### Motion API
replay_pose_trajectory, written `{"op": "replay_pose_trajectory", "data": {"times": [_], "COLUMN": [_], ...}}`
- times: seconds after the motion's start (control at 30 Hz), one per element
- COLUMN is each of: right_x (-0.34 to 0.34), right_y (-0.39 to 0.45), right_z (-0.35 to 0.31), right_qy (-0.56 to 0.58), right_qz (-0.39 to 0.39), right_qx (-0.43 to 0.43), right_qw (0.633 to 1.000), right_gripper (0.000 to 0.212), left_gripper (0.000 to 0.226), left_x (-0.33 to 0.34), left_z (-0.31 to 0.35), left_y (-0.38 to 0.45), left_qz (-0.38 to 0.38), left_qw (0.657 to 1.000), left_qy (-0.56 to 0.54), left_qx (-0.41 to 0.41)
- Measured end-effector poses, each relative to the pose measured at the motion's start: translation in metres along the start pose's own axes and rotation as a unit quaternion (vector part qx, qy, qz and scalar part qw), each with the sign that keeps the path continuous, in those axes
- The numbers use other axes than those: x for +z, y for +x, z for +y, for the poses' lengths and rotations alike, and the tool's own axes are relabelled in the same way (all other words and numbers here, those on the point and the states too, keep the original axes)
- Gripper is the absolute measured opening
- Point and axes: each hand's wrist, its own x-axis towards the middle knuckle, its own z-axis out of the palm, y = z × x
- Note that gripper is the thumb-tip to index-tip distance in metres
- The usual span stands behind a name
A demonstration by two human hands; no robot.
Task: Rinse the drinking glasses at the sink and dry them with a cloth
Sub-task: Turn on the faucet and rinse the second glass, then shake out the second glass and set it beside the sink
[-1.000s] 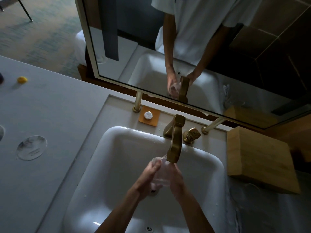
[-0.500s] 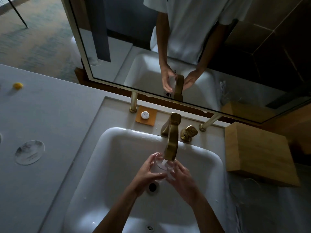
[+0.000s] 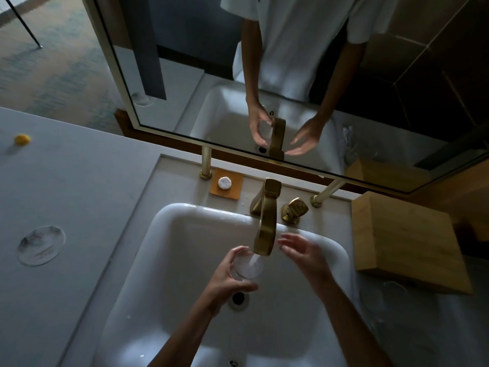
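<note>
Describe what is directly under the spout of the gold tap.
Under the gold tap a drinking glass catches the running water, gripped by the left hand over the sink. The spout hides part of the glass rim.

Open basin room in the sink to the left of the left hand and toward the near rim. Blocked above the glass by the brass spout. Narrow gap between spout and right hand. Hemmed on the right by the wooden box. Wide bare tabletop at left, save a round disc.
</note>
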Motion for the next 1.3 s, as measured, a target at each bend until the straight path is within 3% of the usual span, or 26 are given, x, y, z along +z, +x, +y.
{"op": "replay_pose_trajectory", "data": {"times": [0.07, 0.13, 0.23, 0.3, 0.37, 0.43, 0.47, 0.53, 0.63, 0.67, 0.8, 1.0, 1.07, 1.17, 1.23, 1.3], "right_x": [-0.019, -0.037, -0.057, -0.062, -0.061, -0.061, -0.062, -0.064, -0.067, -0.066, -0.051, -0.030, -0.018, 0.007, 0.024, 0.039], "right_y": [0.020, 0.043, 0.073, 0.087, 0.098, 0.108, 0.113, 0.120, 0.116, 0.114, 0.104, 0.090, 0.074, 0.035, 0.000, -0.032], "right_z": [-0.012, -0.023, -0.035, -0.041, -0.045, -0.045, -0.044, -0.038, -0.036, -0.034, -0.026, -0.022, -0.022, -0.006, 0.008, 0.020], "right_qy": [-0.154, -0.304, -0.457, -0.516, -0.598, -0.683, -0.697, -0.699, -0.727, -0.718, -0.629, -0.385, -0.300, -0.249, -0.213, -0.110], "right_qz": [0.039, 0.065, 0.002, -0.064, -0.116, -0.118, -0.124, -0.175, -0.131, -0.109, -0.026, 0.049, 0.100, 0.198, 0.164, 0.048], "right_qx": [-0.064, -0.149, -0.223, -0.273, -0.325, -0.319, -0.327, -0.305, -0.360, -0.368, -0.321, -0.148, -0.123, -0.128, -0.106, -0.026], "right_qw": [0.985, 0.939, 0.861, 0.810, 0.723, 0.647, 0.626, 0.623, 0.570, 0.581, 0.707, 0.910, 0.941, 0.939, 0.957, 0.992], "right_gripper": [0.031, 0.036, 0.054, 0.060, 0.056, 0.047, 0.043, 0.041, 0.035, 0.036, 0.050, 0.053, 0.049, 0.043, 0.047, 0.053], "left_gripper": [0.083, 0.085, 0.087, 0.086, 0.085, 0.085, 0.085, 0.083, 0.082, 0.082, 0.085, 0.087, 0.088, 0.090, 0.091, 0.092], "left_x": [0.001, 0.003, 0.005, 0.006, 0.006, 0.007, 0.008, 0.009, 0.010, 0.011, 0.011, 0.009, 0.007, 0.001, -0.002, -0.003], "left_z": [0.000, 0.001, 0.003, 0.004, 0.005, 0.006, 0.006, 0.006, 0.004, 0.004, 0.002, 0.002, 0.001, 0.002, 0.004, 0.007], "left_y": [0.001, 0.003, 0.004, 0.004, 0.005, 0.006, 0.006, 0.008, 0.009, 0.009, 0.009, 0.003, 0.001, -0.005, -0.010, -0.016], "left_qz": [0.001, 0.001, -0.008, -0.015, -0.013, -0.009, -0.009, -0.012, -0.023, -0.023, -0.017, -0.010, -0.007, -0.007, -0.009, -0.013], "left_qw": [1.000, 1.000, 1.000, 1.000, 1.000, 1.000, 1.000, 1.000, 0.999, 0.999, 0.999, 0.999, 0.999, 0.999, 1.000, 0.999], "left_qy": [0.000, -0.004, -0.006, -0.003, 0.005, 0.004, 0.002, 0.002, -0.006, -0.008, -0.013, -0.008, 0.000, 0.013, 0.024, 0.032], "left_qx": [-0.003, -0.007, -0.018, -0.020, -0.019, -0.021, -0.021, -0.024, -0.029, -0.031, -0.035, -0.034, -0.033, -0.028, -0.017, -0.010]}}
